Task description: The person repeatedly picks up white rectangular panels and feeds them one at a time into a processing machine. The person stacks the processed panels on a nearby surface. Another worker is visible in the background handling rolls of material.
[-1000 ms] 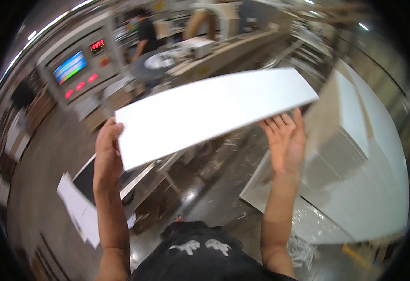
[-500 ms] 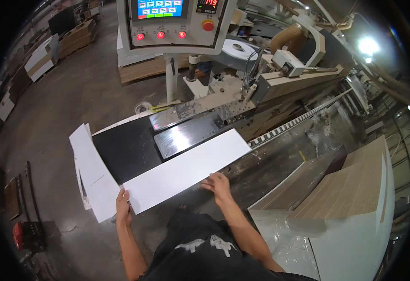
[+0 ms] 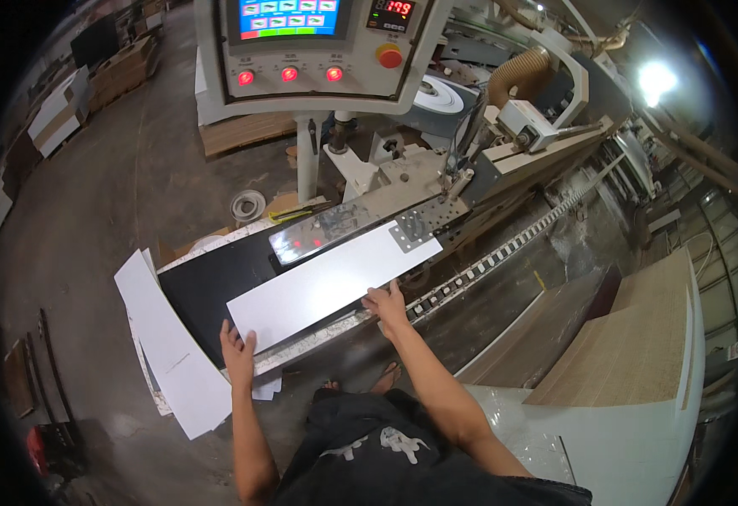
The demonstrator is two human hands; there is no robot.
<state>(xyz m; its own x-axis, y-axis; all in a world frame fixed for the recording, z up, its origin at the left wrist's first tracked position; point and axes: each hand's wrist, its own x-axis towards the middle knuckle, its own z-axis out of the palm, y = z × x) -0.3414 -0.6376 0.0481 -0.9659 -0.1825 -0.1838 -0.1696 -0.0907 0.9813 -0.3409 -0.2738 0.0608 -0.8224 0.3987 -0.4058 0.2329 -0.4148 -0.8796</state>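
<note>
1. The white panel (image 3: 323, 291) is lying over the black counter (image 3: 204, 287), running slantwise, with its upper long edge alongside the shiny metal plate (image 3: 310, 232). Whether it is bearing fully flat is not determinable.
2. The left hand (image 3: 238, 358) is touching the near left corner, fingers spread and not wrapped round the panel.
3. The right hand (image 3: 388, 309) is resting at the near long edge, fingers loosely bent, thumb apart; no firm clasp is showing.
4. The far right end is meeting the perforated plate (image 3: 445, 215); which lies uppermost there is unclear.
5. Judgement: good practice is keeping the panel level, the left hand steadying the short end while the right is pressing evenly toward the metal plate.
6. Judgement: uneven pressure would be risking a skewed edge; fingertips should be staying outside the panel's outline and clear of the toothed track (image 3: 487, 261).
7. Loose white sheets (image 3: 171, 346) are lying just beside the left end; the panel should be kept from catching them.
</note>
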